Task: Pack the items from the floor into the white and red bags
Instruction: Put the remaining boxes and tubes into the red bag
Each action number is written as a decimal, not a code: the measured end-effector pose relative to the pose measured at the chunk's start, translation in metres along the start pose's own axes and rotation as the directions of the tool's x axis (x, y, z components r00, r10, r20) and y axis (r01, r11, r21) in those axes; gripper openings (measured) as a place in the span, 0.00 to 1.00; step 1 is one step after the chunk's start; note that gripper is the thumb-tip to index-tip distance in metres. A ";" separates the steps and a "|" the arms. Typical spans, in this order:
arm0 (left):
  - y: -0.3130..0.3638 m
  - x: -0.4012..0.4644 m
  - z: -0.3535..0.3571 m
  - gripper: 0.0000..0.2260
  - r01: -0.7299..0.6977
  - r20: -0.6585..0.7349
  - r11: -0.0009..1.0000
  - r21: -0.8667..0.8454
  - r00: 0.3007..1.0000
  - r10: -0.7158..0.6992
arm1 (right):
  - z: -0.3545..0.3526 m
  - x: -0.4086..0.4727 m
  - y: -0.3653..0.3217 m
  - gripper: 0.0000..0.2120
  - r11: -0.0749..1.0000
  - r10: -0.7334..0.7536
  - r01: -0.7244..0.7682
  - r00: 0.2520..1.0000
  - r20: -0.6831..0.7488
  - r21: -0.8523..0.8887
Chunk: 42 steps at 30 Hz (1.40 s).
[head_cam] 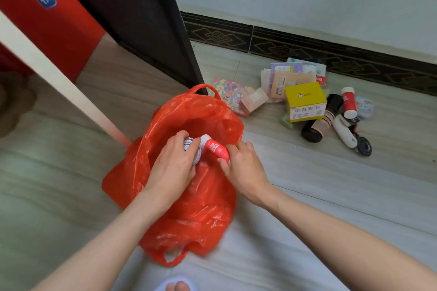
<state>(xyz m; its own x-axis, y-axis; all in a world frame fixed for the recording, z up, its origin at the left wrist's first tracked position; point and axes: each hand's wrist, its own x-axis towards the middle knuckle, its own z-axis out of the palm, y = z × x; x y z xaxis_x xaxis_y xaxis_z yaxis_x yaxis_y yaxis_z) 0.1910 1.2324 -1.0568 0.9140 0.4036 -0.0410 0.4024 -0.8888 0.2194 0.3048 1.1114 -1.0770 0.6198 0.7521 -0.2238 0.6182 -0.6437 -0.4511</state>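
A red plastic bag (189, 215) lies open on the floor in front of me. Over its mouth my left hand (173, 165) grips a silver tin (192, 149). My right hand (243, 168) holds a red and white bottle (215, 147) next to the tin, also over the bag's opening. To the right, by the wall, lies a pile of items: a yellow box (305, 99), a dark brown bottle (319, 123), a second red and white bottle (349, 101), a white tube (344, 130), a pink box (254, 101), a colourful packet (228, 92) and flat packets (290, 78). No white bag is in view.
A dark door (132, 12) stands behind the bag, with a red cabinet (40, 21) and a white slanted bar (54, 75) at the left. A patterned skirting (307, 49) runs along the wall. My toes in a slipper (177, 286) show at the bottom edge.
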 end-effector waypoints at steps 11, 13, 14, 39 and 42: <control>-0.006 0.011 0.015 0.27 -0.016 -0.051 0.998 0.054 0.999 0.018 | 0.026 0.015 0.005 0.16 0.974 0.089 -0.100 0.994 0.062 0.204; -0.001 0.006 0.018 0.24 -0.085 -0.049 0.994 0.065 0.995 0.089 | 0.017 0.003 0.017 0.16 0.973 0.062 -0.067 0.998 0.029 0.223; 0.003 0.003 0.020 0.21 -0.135 -0.040 0.988 0.071 0.990 0.138 | 0.011 -0.003 0.025 0.17 0.975 0.063 -0.060 0.998 -0.005 0.212; 0.086 0.163 0.056 0.11 -0.071 0.015 0.995 0.073 0.997 0.070 | -0.082 0.072 0.144 0.36 0.934 0.332 -0.355 0.849 -0.412 0.021; 0.079 0.125 0.031 0.11 -0.214 -0.082 0.976 -0.036 0.974 0.211 | -0.080 0.046 0.132 0.36 0.963 0.269 -0.236 0.843 -0.466 0.128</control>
<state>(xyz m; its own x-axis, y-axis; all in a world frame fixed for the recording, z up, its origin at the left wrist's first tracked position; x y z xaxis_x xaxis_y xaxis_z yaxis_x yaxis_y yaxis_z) 0.3392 1.2056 -1.0750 0.9709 0.2238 0.0857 0.1953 -0.9462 0.2579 0.4539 1.0496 -1.0777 0.9139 0.3951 0.0932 0.3872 -0.7795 -0.4924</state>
